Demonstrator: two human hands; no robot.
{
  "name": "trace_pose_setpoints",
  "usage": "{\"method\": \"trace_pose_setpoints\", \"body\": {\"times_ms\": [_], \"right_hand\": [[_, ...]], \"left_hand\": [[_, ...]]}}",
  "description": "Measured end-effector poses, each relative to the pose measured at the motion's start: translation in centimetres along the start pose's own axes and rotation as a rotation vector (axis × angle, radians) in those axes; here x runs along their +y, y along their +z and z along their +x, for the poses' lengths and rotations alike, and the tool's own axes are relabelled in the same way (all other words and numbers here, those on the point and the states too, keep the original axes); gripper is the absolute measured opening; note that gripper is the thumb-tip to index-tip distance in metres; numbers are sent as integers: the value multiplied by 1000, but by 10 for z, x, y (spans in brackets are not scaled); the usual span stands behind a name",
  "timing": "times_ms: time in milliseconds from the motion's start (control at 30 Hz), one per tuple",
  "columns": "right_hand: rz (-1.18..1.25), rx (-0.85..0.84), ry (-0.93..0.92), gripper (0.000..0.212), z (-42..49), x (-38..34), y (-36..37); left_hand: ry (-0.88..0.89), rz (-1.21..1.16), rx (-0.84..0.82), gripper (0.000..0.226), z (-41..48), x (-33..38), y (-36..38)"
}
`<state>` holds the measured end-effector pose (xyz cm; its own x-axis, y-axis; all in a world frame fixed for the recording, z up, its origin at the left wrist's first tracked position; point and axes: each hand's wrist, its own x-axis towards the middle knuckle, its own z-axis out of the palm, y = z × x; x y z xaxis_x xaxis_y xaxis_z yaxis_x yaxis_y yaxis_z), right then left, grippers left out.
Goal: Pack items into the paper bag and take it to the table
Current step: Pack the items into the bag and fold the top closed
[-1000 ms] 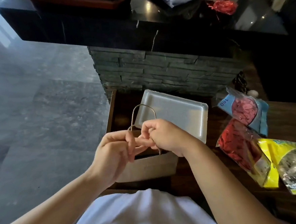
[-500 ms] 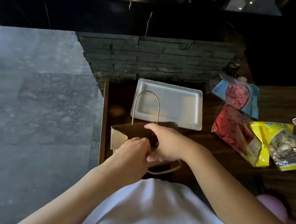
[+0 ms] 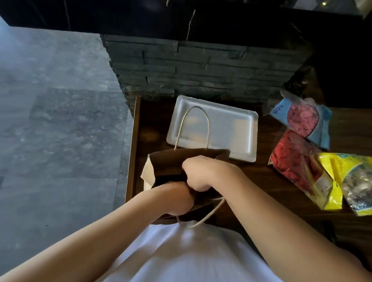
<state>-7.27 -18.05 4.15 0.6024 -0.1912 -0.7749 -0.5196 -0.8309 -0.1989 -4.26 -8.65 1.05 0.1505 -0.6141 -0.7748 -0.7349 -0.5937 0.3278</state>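
A brown paper bag (image 3: pixel 160 164) stands open on the dark wooden surface (image 3: pixel 272 192), one string handle upright, the other hanging toward me. My left hand (image 3: pixel 175 196) and my right hand (image 3: pixel 202 172) both reach down into its mouth; the fingers are hidden inside. To the right lie a blue packet of pink balloons (image 3: pixel 304 119), a clear packet of red balloons (image 3: pixel 296 164) and a yellow packet (image 3: pixel 364 183).
A white foam tray (image 3: pixel 230 124) lies behind the bag, against a dark stacked-stone wall (image 3: pixel 197 67). A black glossy counter (image 3: pixel 171 7) runs above it. Grey tiled floor (image 3: pixel 47 128) drops off to the left of the surface's edge.
My hands were pinching the bag's handles together above it; they have since lowered into the bag's mouth, which now stands spread open. One handle has dropped toward me.
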Motion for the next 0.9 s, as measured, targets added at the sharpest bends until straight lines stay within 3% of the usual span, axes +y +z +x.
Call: {"method": "trace_pose_setpoints", "body": {"times_ms": [67,200,267,367,433,533,633,733,900], "right_hand": [[-43,-35,18,12,0,6,-4],[-83,-151,-1,17,1,7,0],[-50,-123,20,37,7,6,12],[-16,-14,94,84,18,8,25],[-19,-2,134,93,24,12,24],[30,-34,119,72,29,22,20],[42,-48,121,44,32,26,11],[60,-66,138,41,36,27,11],[70,-86,153,43,36,28,26]], "left_hand": [[26,-40,-27,40,-3,-1,5],[81,-50,-65,39,-9,0,14],[108,-60,-44,41,-10,0,16],[83,-76,-109,46,-13,0,16],[45,-57,-225,51,-17,-1,15],[-55,-40,-385,65,-22,-6,13],[-96,55,-420,68,-23,-4,9],[-44,233,-372,52,-15,13,-2],[-105,404,-200,38,31,20,4]]}}
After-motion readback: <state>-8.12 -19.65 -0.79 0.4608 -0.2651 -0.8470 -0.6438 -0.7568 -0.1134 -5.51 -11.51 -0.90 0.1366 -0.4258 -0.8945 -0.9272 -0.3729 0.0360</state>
